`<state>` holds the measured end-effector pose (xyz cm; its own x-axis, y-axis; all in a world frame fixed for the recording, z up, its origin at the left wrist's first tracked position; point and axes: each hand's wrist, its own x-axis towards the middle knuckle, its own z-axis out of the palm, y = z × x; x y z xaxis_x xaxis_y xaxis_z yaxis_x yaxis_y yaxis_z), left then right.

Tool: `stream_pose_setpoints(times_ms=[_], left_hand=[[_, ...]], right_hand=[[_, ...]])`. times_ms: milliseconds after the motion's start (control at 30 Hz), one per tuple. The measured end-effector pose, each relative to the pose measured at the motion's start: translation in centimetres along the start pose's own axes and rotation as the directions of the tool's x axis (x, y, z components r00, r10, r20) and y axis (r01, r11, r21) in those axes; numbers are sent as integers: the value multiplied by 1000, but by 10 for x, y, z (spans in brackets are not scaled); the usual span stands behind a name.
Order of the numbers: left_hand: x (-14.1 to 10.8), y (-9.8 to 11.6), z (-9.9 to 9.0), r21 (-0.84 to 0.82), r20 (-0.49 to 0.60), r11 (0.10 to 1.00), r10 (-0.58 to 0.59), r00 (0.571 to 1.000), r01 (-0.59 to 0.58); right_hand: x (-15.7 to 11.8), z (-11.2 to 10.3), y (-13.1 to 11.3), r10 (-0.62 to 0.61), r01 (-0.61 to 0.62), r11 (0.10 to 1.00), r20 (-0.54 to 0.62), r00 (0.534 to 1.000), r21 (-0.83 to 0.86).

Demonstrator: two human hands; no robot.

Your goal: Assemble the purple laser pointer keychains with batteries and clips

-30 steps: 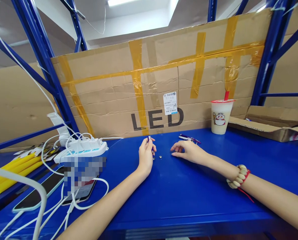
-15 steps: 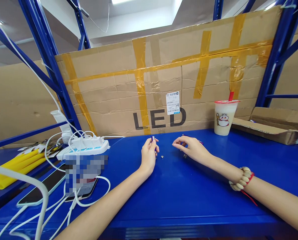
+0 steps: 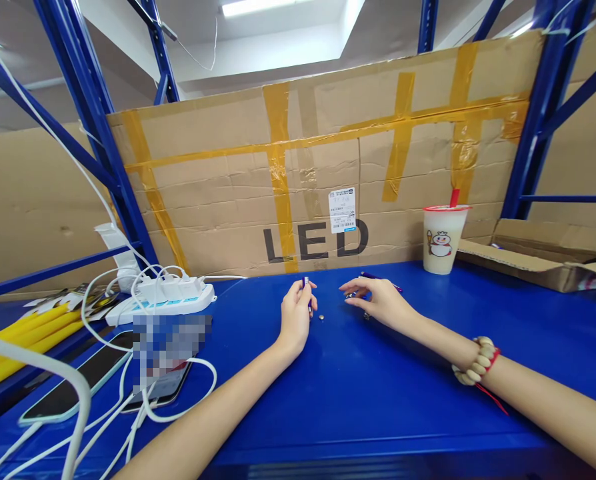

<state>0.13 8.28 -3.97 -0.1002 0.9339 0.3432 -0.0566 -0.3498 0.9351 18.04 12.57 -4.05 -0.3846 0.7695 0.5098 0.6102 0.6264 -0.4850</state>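
My left hand (image 3: 297,308) is closed around a slim purple tube (image 3: 306,283) with a pale end, held upright. Most of the tube is hidden by the fingers. A small silvery round piece (image 3: 321,318) lies on the blue table just right of this hand. My right hand (image 3: 375,297) has its thumb and fingers bent around a small shiny metal piece (image 3: 351,295) at the fingertips. Beneath the right palm sits another small dark metal piece (image 3: 367,316). Behind the right hand lies a thin purple stick (image 3: 371,275), partly covered by it.
A drink cup (image 3: 441,243) with a red straw stands at the back right, beside an open cardboard box (image 3: 543,263). On the left are a white power strip (image 3: 178,303), tangled white cables and two phones, one of them (image 3: 78,383) light-edged. A large cardboard sheet (image 3: 218,200) backs the table.
My right thumb and fingers have parted somewhat, and a shiny metal piece now shows between them. My left hand keeps its hold on the purple tube. The camera view has shifted slightly.
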Motion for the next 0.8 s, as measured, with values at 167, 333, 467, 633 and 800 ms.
stream_pose_setpoints(times_ms=[167,333,467,633,800], left_hand=[[0,2,0,27,10,999,22,1000,-23],[-1,3,1,70,16,997,32,999,-33],[-1,3,1,60,31,998,15,999,-17],[-2,5,1,60,31,998,11,999,-12],[-3,5,2,70,41,997,14,999,-17]], right_hand=[[0,0,-6,-34,37,998,-57,998,46],[-1,1,-6,-61,64,997,-60,996,51],[-1,1,-5,-84,85,996,-46,995,20],[-2,0,-6,-118,116,992,-39,992,-49],[-1,-1,-6,-110,108,993,-48,993,-50]])
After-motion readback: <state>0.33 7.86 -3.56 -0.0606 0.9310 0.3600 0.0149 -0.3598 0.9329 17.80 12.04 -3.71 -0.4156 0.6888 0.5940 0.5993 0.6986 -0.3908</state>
